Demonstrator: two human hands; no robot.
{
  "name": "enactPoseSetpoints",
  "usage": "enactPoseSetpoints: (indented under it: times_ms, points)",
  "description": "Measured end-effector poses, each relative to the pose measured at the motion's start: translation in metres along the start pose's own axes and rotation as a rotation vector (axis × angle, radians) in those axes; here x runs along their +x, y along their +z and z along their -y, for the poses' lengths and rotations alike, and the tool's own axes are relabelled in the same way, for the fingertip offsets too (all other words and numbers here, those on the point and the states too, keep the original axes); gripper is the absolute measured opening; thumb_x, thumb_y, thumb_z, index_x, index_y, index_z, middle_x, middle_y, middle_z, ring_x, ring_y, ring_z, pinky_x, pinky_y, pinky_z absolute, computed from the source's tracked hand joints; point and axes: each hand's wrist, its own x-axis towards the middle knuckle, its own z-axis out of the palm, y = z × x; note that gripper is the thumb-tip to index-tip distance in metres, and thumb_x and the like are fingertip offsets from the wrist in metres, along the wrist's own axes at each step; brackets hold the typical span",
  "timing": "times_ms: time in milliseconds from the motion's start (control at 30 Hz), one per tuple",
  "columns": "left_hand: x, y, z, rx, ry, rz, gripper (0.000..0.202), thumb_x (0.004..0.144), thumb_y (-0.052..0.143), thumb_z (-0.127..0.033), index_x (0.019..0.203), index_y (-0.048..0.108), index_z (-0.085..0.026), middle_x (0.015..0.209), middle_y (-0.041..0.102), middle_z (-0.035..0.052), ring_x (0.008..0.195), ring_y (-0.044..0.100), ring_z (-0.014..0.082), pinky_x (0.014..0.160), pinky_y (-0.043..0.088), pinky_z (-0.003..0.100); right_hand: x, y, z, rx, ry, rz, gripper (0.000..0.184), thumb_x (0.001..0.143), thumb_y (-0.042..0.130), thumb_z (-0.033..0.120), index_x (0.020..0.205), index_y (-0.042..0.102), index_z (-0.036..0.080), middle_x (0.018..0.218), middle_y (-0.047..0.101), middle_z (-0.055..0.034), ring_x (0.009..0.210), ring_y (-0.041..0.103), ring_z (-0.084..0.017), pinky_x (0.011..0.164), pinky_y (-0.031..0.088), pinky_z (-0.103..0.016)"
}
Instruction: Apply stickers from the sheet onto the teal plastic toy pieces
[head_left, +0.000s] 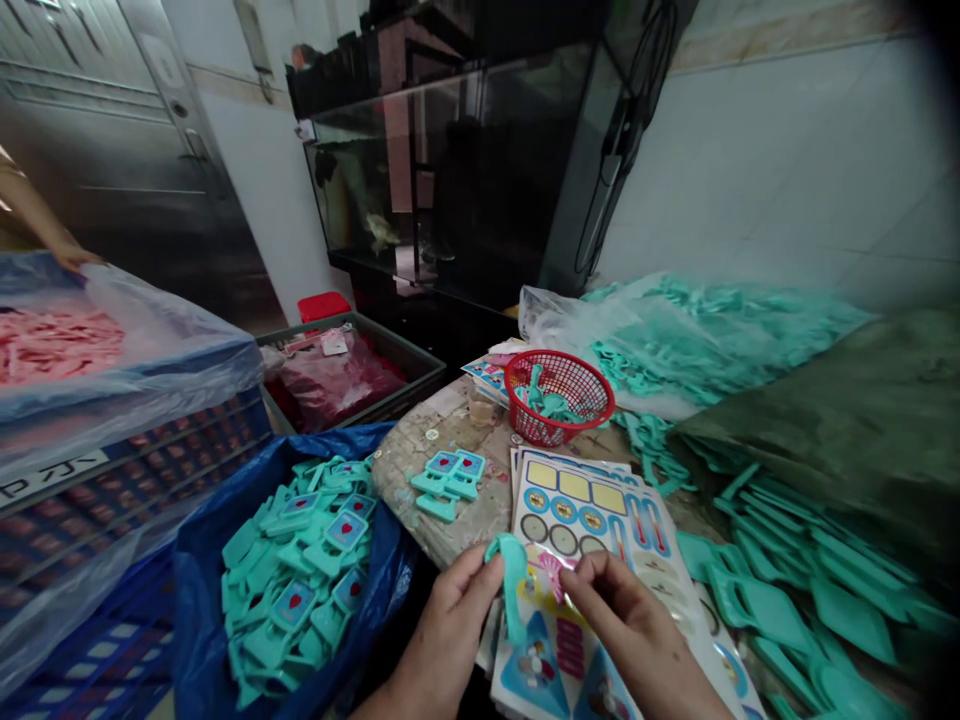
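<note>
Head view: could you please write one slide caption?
Left hand holds a teal piece, right hand over sticker sheets, red basket behind.

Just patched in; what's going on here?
A person's left hand holds a curved teal plastic piece over stacked, printed sticker sheets; the right hand is at a pink sticker. Teal plastic pieces, some with red-heart stickers, lie in a blue plastic bag at left. A round red mesh basket holds more.

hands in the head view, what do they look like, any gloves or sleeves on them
The left hand and the right hand are both bare, with no gloves. No rings, watch or bracelet can be seen on the parts in view, and no sleeve shows on either side above the picture's lower edge.
</note>
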Motion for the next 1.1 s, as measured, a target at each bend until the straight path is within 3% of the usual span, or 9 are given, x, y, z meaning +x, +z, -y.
enactPoseSetpoints:
  times_ms: [200, 633, 1100]
  points:
    - [-0.009, 0.005, -0.003, 0.043, -0.015, 0.040, 0.032, 0.082, 0.058, -0.037, 0.107, 0.066, -0.018, 0.101, 0.069, 0.0057, 0.090, 0.061, 0.0200, 0.078, 0.047, 0.028, -0.013, 0.021, 0.005, -0.029, -0.031, 0.004, 0.034, 0.081, 0.054, 0.052, 0.070, 0.042, 0.022, 0.063, 0.038, 0.0060, 0.058, 0.037, -0.011, 0.053, 0.033, -0.022]
    - [-0.018, 0.003, -0.004, 0.130, 0.028, 0.076, 0.030, 0.083, 0.056, -0.031, 0.109, 0.066, -0.019, 0.099, 0.070, 0.0048, 0.082, 0.064, 0.0198, 0.075, 0.052, 0.031, -0.018, 0.026, 0.000, -0.078, -0.041, -0.101, 0.032, 0.076, 0.059, 0.049, 0.073, 0.044, 0.022, 0.064, 0.042, 0.0058, 0.057, 0.039, -0.011, 0.051, 0.035, -0.021]
    - [-0.022, 0.001, -0.004, 0.146, 0.019, 0.065, 0.031, 0.082, 0.058, -0.034, 0.109, 0.066, -0.020, 0.099, 0.070, 0.0040, 0.084, 0.064, 0.0202, 0.074, 0.053, 0.030, -0.017, 0.031, 0.004, -0.136, -0.037, -0.088, 0.035, 0.077, 0.056, 0.054, 0.072, 0.042, 0.022, 0.064, 0.041, 0.0059, 0.058, 0.041, -0.011, 0.052, 0.037, -0.021]
